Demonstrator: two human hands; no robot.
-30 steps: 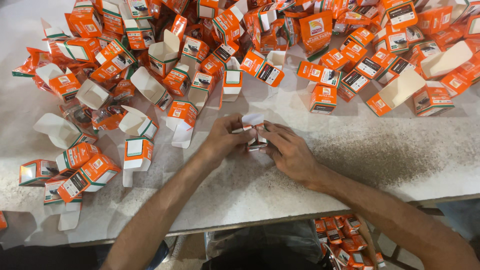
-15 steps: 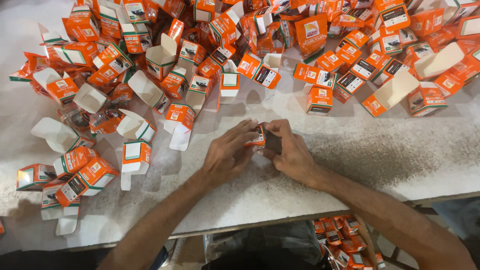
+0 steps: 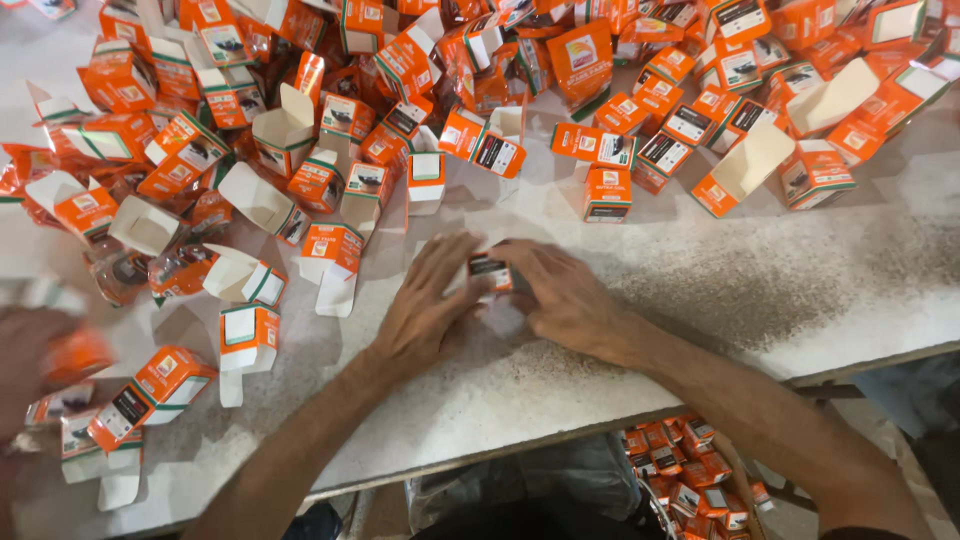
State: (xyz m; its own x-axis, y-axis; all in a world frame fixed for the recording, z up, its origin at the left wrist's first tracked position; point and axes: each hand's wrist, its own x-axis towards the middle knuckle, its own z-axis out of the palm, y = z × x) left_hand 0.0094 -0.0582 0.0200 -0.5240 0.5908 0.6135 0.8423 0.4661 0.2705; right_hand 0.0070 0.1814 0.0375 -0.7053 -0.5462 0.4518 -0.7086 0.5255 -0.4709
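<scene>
A small orange and white carton (image 3: pixel 491 270) sits on the speckled white table (image 3: pixel 720 290) between my two hands. My left hand (image 3: pixel 425 310) presses against its left side with fingers curled over the top. My right hand (image 3: pixel 560 290) closes on its right side. Most of the carton is hidden by my fingers; only a dark label and orange edge show. An open carton with a hanging flap (image 3: pixel 330 255) lies just left of my left hand.
Several orange cartons, many with open white flaps, are heaped across the far and left table (image 3: pixel 420 90). A box of finished cartons (image 3: pixel 690 470) stands below the table edge. Another person's blurred hand (image 3: pixel 35 350) holds a carton at the far left.
My hands have kept working the same carton, shifting slightly on it. A blurred hand of another person has come into view at the left edge.
</scene>
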